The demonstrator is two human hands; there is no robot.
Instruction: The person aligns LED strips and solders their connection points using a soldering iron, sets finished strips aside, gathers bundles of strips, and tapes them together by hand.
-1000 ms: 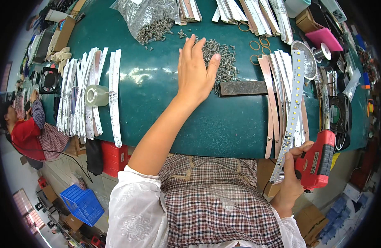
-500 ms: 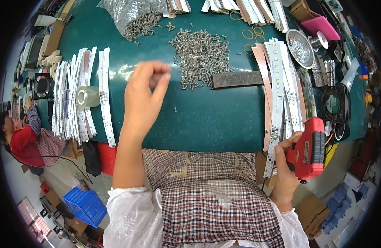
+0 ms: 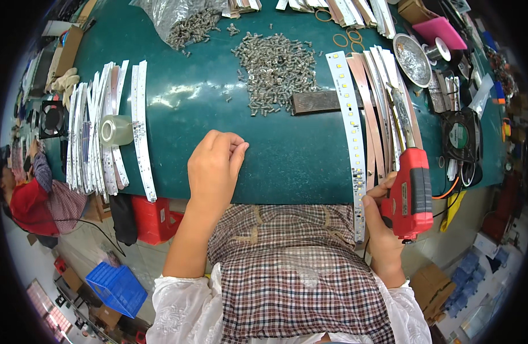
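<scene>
My left hand (image 3: 213, 169) is over the near middle of the green table, its thumb and forefinger pinched together; anything between the fingertips is hidden. My right hand (image 3: 384, 229), at the front edge on the right, grips a red and black soldering gun (image 3: 408, 195) with a long metal tip. Between thumb and fingers that same hand also holds a white LED strip (image 3: 349, 114), standing lengthwise with its lower end past the table edge. A pile of small metal screw-like parts (image 3: 272, 71) lies beyond my left hand. A dark flat bar (image 3: 318, 102) rests beside the pile, partly behind the strip.
More strips lie in a bundle (image 3: 374, 97) at right and a row (image 3: 86, 143) at left, near a cloudy jar (image 3: 116, 131). A plastic bag (image 3: 178, 20) of parts is at the back. Right: metal bowl (image 3: 412, 60), solder spool (image 3: 439, 50), fan (image 3: 460, 136). A person (image 3: 34, 198) sits far left.
My left hand has come down nearer and its fingers have closed where a small loose part lay. My right hand has shifted the LED strip and soldering gun leftward, off the bundle.
</scene>
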